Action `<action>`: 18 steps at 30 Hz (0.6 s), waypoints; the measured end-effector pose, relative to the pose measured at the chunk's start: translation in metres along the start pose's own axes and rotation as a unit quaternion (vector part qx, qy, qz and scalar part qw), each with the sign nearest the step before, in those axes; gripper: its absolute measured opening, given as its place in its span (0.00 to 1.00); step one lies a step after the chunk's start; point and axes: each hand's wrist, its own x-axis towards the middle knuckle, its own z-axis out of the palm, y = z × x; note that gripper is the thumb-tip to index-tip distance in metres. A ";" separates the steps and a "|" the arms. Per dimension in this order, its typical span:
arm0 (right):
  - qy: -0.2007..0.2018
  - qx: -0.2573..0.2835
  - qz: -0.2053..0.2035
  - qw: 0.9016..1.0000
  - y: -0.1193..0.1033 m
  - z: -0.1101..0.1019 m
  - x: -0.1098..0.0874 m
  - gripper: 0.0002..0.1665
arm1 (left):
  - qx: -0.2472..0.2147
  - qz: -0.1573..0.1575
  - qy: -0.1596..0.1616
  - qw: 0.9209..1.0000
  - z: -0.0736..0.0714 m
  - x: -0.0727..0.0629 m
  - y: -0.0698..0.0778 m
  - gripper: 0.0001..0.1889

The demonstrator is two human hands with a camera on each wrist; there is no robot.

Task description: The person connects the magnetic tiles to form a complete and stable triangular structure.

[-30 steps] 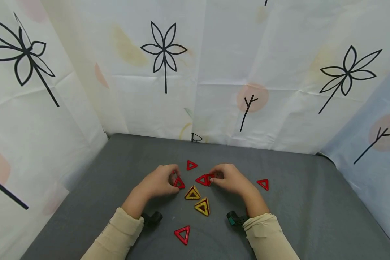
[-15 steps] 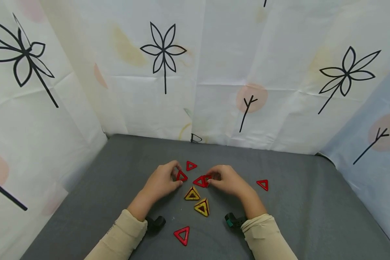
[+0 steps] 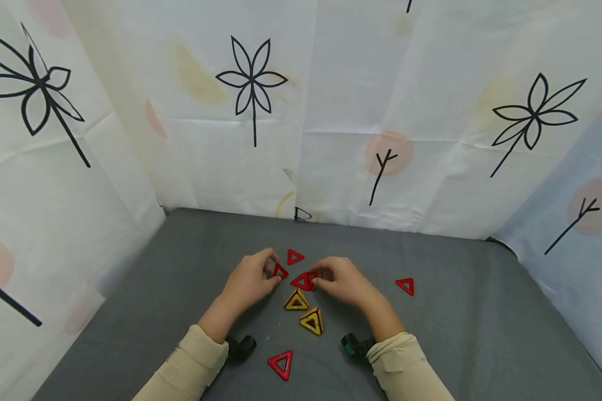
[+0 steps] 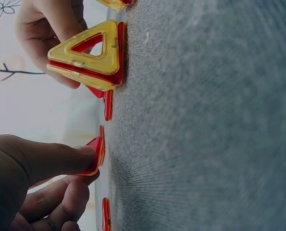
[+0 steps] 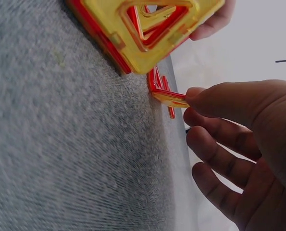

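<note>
Head view: left fingers (image 3: 266, 254) pinch one red triangle (image 3: 280, 271); right fingers (image 3: 325, 262) pinch another red triangle (image 3: 313, 275), touching a third (image 3: 300, 282).

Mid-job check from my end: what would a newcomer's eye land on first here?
Probably the two yellow-and-red triangular blocks on the gray table, their color bright against it. Next, the hands just beyond them: the left hand pinches a red triangle, and the right hand pinches another red piece. Behind, a bold black flower drawing stands out on the white cloth.
</note>
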 end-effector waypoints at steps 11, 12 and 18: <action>0.001 0.014 0.002 1.000 -0.006 0.003 0.001 0.13 | 0.007 0.003 0.018 1.000 0.004 -0.001 0.003 0.14; 0.000 0.015 0.000 1.000 -0.006 0.003 0.001 0.13 | 0.007 0.005 0.018 1.000 0.004 0.000 0.004 0.14; -0.002 0.023 -0.009 1.000 -0.006 0.005 0.001 0.13 | 0.004 0.012 0.021 1.000 0.007 -0.001 0.005 0.14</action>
